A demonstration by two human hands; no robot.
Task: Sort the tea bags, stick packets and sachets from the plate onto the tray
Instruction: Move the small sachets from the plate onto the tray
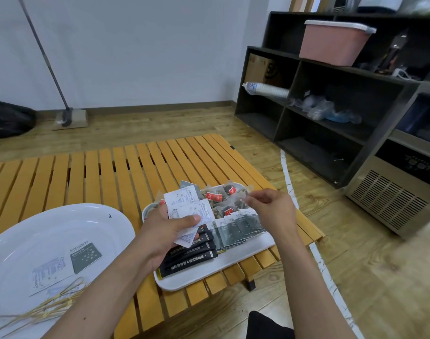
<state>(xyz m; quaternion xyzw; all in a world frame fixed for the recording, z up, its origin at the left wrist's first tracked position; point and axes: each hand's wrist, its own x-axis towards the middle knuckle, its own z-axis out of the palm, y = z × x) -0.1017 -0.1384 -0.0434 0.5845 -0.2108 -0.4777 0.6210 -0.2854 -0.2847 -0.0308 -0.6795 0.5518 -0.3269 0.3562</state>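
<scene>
Sorting under way. Left hand (168, 234) closed on white sachets (188, 211) above tray (209, 267). Right hand (270, 210) pinching something small, unidentifiable, at 1 o'clock. Plate (57, 231) at 9 o'clock holding remaining sachets. Next: laying down held sachets in own group.

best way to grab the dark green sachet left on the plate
The dark green sachet lies flat on the white plate, so probably pinch its bare right edge from above, sliding a fingertip under. The white sachet borders its left side.

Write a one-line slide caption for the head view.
Left hand holds white sachets above the sorted tray; right hand pinches a tea bag.
</scene>
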